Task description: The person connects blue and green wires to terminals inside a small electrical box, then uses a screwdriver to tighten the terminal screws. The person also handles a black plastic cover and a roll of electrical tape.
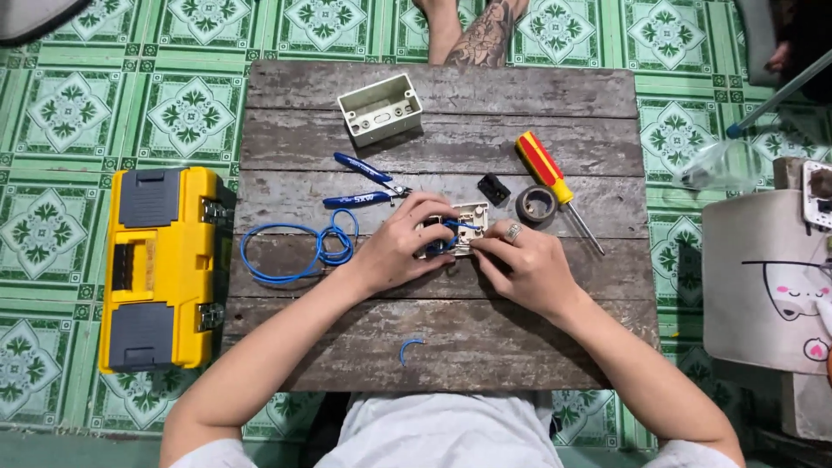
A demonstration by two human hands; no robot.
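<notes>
Left hand (pixel 400 247) and right hand (pixel 520 264) cover most of the white switch module (pixel 471 222) between them, so its terminals cannot be made out. Blue wire (pixel 299 251) vanishes under the left fingers (end unseen). Beyond the hands, a tattooed leg (pixel 481 35) is cut by the top edge.

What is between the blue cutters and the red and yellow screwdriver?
In the head view, a small black part and a roll of tape lie on the wooden boards between the blue cutters and the screwdriver.
</notes>
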